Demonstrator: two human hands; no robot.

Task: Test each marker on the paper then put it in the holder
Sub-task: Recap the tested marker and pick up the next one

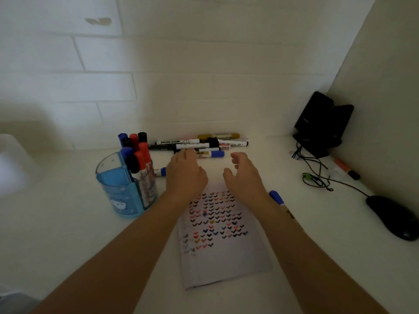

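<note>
A white paper (224,257) covered in rows of coloured check marks lies in front of me. Left of it stands a blue holder (118,191) with several blue, red and black markers in it. A pile of loose markers (199,145) lies along the wall behind my hands. My left hand (184,173) reaches palm down to the near edge of the pile, fingertips by a blue-capped marker (212,154); a marker with a blue end (160,172) pokes out from under its left side. My right hand (243,174) hovers open with curled fingers. Another blue-capped marker (277,198) lies beside my right wrist.
A black computer mouse (393,217) with its cable sits at the right. Black speakers (322,123) stand in the back right corner, with an orange highlighter (347,168) near the wall. A pale blurred object (13,164) is at the far left.
</note>
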